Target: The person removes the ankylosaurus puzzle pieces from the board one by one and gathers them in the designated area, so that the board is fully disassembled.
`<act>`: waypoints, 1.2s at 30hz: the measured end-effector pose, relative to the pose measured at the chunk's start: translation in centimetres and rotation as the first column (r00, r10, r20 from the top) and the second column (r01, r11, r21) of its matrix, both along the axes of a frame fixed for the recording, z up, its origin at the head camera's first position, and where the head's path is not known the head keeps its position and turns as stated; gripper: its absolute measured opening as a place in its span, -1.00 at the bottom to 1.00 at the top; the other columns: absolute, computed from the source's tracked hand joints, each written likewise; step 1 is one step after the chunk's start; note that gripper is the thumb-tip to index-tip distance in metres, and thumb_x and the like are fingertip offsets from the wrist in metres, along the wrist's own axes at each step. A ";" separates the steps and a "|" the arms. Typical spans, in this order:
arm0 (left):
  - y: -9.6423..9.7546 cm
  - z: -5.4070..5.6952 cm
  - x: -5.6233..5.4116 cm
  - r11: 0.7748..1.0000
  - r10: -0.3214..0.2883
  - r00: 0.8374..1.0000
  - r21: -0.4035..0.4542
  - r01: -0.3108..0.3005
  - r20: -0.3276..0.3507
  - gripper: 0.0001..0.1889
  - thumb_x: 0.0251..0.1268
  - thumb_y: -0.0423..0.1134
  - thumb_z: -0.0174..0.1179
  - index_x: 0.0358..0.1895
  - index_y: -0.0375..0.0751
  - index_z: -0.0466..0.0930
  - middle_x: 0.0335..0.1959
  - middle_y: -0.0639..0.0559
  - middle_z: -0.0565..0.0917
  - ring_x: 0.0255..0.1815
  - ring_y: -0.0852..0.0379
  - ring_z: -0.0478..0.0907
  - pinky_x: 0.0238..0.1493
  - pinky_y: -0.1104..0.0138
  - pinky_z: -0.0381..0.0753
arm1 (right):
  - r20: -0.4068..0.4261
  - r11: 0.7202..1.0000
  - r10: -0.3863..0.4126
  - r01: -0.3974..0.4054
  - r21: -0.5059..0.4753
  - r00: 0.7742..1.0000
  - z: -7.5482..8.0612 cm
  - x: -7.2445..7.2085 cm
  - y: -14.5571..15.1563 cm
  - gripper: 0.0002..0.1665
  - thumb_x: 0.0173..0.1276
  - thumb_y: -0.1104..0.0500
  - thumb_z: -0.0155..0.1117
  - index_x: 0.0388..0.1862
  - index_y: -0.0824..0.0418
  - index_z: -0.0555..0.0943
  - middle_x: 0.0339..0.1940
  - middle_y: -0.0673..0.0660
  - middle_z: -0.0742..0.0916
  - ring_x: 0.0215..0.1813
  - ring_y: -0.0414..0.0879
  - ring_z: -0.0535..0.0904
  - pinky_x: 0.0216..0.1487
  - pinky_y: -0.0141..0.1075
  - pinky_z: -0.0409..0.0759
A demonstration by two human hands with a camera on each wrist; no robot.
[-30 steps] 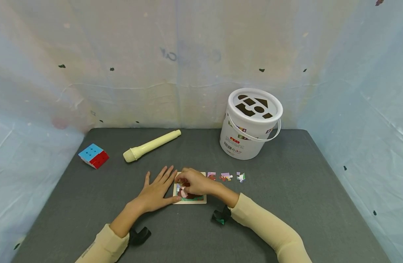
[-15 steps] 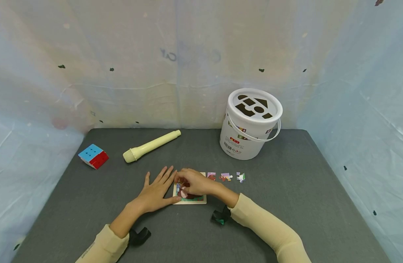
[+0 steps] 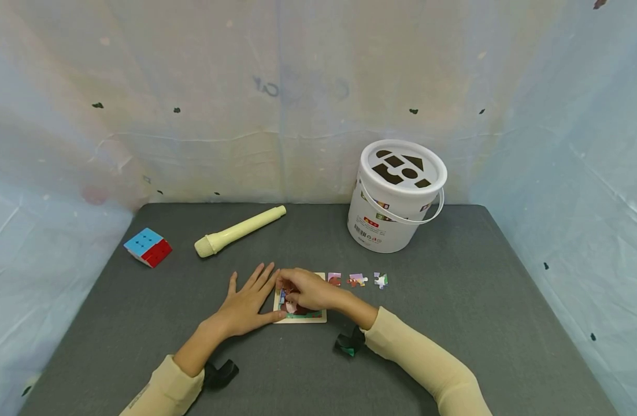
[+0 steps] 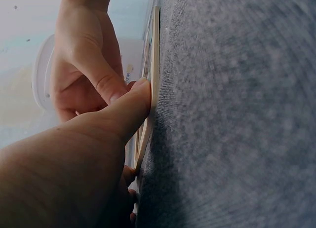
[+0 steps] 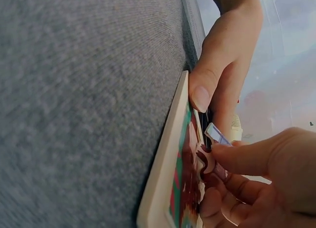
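My left hand [image 3: 244, 306] lies palm down with fingers spread at the left side of a small wooden-framed jigsaw puzzle [image 3: 303, 321]. Its thumb rests on the frame's near left corner, as the left wrist view also shows. Over the puzzle, my right hand [image 3: 312, 290] pinches a jigsaw piece [image 5: 207, 158] between thumb and fingers. In the right wrist view that piece is tilted up against the picture, which has brown shapes and a green border. My right hand hides much of the upper puzzle from the head view.
Three loose puzzle pieces lie in a row right of the frame, the nearest piece [image 3: 334, 279] close to its edge. Farther back are a pale yellow toy microphone [image 3: 240, 231], a puzzle cube [image 3: 148, 247] and a white lidded bucket [image 3: 393, 196] with a handle.
My right hand has shifted down very slightly over the puzzle, its fingers moving a little with the piece. My left hand and the loose pieces have stayed in place.
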State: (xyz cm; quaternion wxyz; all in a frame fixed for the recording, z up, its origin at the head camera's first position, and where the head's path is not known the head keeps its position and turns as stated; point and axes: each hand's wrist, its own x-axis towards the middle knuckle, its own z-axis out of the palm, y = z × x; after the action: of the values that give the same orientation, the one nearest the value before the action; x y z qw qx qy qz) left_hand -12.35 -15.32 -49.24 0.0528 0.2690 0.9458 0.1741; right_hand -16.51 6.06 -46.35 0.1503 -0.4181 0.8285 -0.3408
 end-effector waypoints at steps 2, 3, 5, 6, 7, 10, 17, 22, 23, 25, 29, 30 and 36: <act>0.0 -0.1 0.0 1.000 -0.001 1.000 0.006 0.001 -0.003 0.01 0.30 0.37 0.12 0.60 -0.20 0.02 0.62 -0.19 -0.01 0.61 -0.22 -0.13 0.31 -0.47 -0.33 | 0.018 1.000 -0.002 0.002 -0.007 1.000 0.0 0.0 0.0 -0.79 0.38 0.45 0.25 -0.05 0.31 0.56 -0.33 0.05 0.62 -0.37 -0.23 0.44 -0.31 -0.43 0.42; -0.1 -0.2 0.0 1.000 -0.002 1.000 0.008 0.002 -0.004 0.00 0.30 0.38 0.11 0.60 -0.20 0.02 0.62 -0.19 -0.01 0.61 -0.22 -0.13 0.31 -0.47 -0.33 | 0.025 1.000 -0.005 0.005 -0.008 1.000 -0.1 0.0 0.1 -0.80 0.39 0.45 0.24 -0.05 0.31 0.56 -0.32 0.05 0.62 -0.37 -0.25 0.43 -0.32 -0.44 0.42; -0.1 -0.3 0.0 1.000 0.000 1.000 0.007 0.000 0.000 0.00 0.30 0.39 0.10 0.61 -0.19 0.01 0.62 -0.18 -0.01 0.61 -0.21 -0.14 0.31 -0.46 -0.34 | 0.042 1.000 -0.007 0.007 -0.012 0.999 -0.1 0.0 0.1 -0.81 0.41 0.45 0.22 -0.05 0.31 0.55 -0.31 0.06 0.63 -0.37 -0.25 0.44 -0.32 -0.45 0.42; -0.1 -0.3 0.0 1.000 0.000 1.000 0.011 0.000 0.000 0.00 0.30 0.39 0.10 0.61 -0.19 0.02 0.62 -0.19 -0.01 0.61 -0.21 -0.13 0.31 -0.46 -0.35 | 0.050 1.000 -0.007 0.008 -0.013 0.999 -0.1 0.0 0.1 -0.81 0.41 0.45 0.21 -0.04 0.31 0.55 -0.30 0.07 0.64 -0.37 -0.25 0.44 -0.32 -0.45 0.42; -0.1 -0.3 0.0 1.000 0.001 1.000 0.009 -0.001 0.002 0.00 0.31 0.39 0.09 0.61 -0.19 0.02 0.62 -0.18 -0.01 0.61 -0.21 -0.14 0.31 -0.46 -0.35 | 0.054 1.000 -0.006 0.007 -0.016 0.999 -0.1 0.1 0.1 -0.81 0.42 0.45 0.20 -0.04 0.31 0.55 -0.28 0.08 0.64 -0.36 -0.25 0.45 -0.32 -0.45 0.43; 0.0 -0.2 0.0 1.000 0.001 1.000 0.009 -0.001 0.004 0.00 0.30 0.39 0.09 0.61 -0.18 0.02 0.62 -0.17 -0.01 0.61 -0.21 -0.13 0.32 -0.46 -0.35 | 0.059 1.000 -0.002 0.004 -0.028 0.998 -0.3 0.1 0.2 -0.80 0.42 0.47 0.18 -0.02 0.32 0.55 -0.24 0.10 0.66 -0.34 -0.24 0.47 -0.29 -0.45 0.45; 0.0 0.0 0.1 1.000 -0.002 1.000 0.009 0.002 -0.004 -0.01 0.31 0.37 0.12 0.61 -0.18 0.03 0.61 -0.18 0.00 0.61 -0.22 -0.12 0.31 -0.46 -0.32 | 0.093 0.997 -0.007 0.015 -0.080 0.996 -0.3 0.3 0.6 -0.80 0.43 0.47 0.16 -0.02 0.34 0.54 -0.18 0.14 0.66 -0.25 -0.20 0.52 -0.20 -0.44 0.49; 0.1 0.2 0.1 1.000 0.000 1.000 -0.004 0.000 0.003 -0.01 0.31 0.37 0.12 0.61 -0.17 0.02 0.62 -0.16 -0.01 0.61 -0.20 -0.14 0.32 -0.46 -0.33 | 0.146 0.989 -0.002 0.024 -0.148 0.989 -0.3 0.3 0.9 -0.80 0.43 0.51 0.11 -0.02 0.40 0.51 -0.16 0.21 0.64 -0.20 -0.04 0.59 -0.21 -0.42 0.54; 0.1 0.2 0.1 1.000 0.001 1.000 -0.004 -0.001 0.003 -0.01 0.31 0.36 0.12 0.60 -0.18 0.03 0.62 -0.15 -0.01 0.61 -0.20 -0.14 0.32 -0.46 -0.32 | 0.151 0.987 -0.001 0.024 -0.156 0.989 -0.3 0.3 0.9 -0.80 0.43 0.52 0.11 -0.01 0.41 0.51 -0.17 0.21 0.64 -0.20 -0.03 0.60 -0.21 -0.42 0.55; 0.1 0.2 0.1 1.000 0.002 1.000 -0.009 -0.002 0.005 -0.01 0.31 0.37 0.11 0.60 -0.17 0.03 0.62 -0.15 -0.02 0.62 -0.19 -0.15 0.32 -0.46 -0.32 | 0.158 0.987 0.000 0.026 -0.159 0.987 -0.4 0.2 1.0 -0.80 0.43 0.51 0.10 -0.01 0.41 0.51 -0.19 0.20 0.63 -0.21 -0.03 0.59 -0.22 -0.43 0.55; 0.0 -0.1 0.0 1.000 0.000 1.000 -0.007 0.000 0.001 -0.01 0.32 0.38 0.09 0.61 -0.17 0.01 0.62 -0.14 -0.02 0.62 -0.19 -0.15 0.32 -0.46 -0.33 | 0.153 0.987 -0.003 0.027 -0.156 0.988 -0.5 0.2 1.1 -0.81 0.43 0.51 0.11 -0.02 0.40 0.51 -0.20 0.19 0.62 -0.22 -0.06 0.58 -0.22 -0.42 0.55; 0.0 -0.1 0.0 1.000 -0.001 1.000 -0.005 0.001 0.002 -0.01 0.31 0.38 0.09 0.61 -0.17 0.02 0.62 -0.14 -0.03 0.62 -0.19 -0.15 0.32 -0.46 -0.33 | 0.153 0.987 -0.005 0.029 -0.156 0.988 -0.4 0.2 1.1 -0.81 0.43 0.51 0.11 -0.02 0.41 0.51 -0.20 0.19 0.62 -0.21 -0.07 0.58 -0.22 -0.42 0.55; 0.1 0.1 0.1 1.000 0.000 1.000 -0.012 0.000 0.006 -0.01 0.31 0.38 0.10 0.61 -0.16 0.01 0.62 -0.14 -0.03 0.62 -0.19 -0.15 0.32 -0.46 -0.32 | 0.156 0.986 -0.021 0.046 -0.160 0.988 0.0 0.1 1.5 -0.82 0.45 0.48 0.11 -0.01 0.40 0.52 -0.19 0.19 0.63 -0.19 -0.09 0.57 -0.22 -0.38 0.57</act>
State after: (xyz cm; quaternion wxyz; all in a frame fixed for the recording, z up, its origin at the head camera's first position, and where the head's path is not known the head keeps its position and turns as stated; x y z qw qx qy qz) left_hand -12.24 -15.24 -49.11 0.0573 0.2680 0.9467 0.1691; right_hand -16.44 7.59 -46.31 0.1733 -0.3876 0.7905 -0.4414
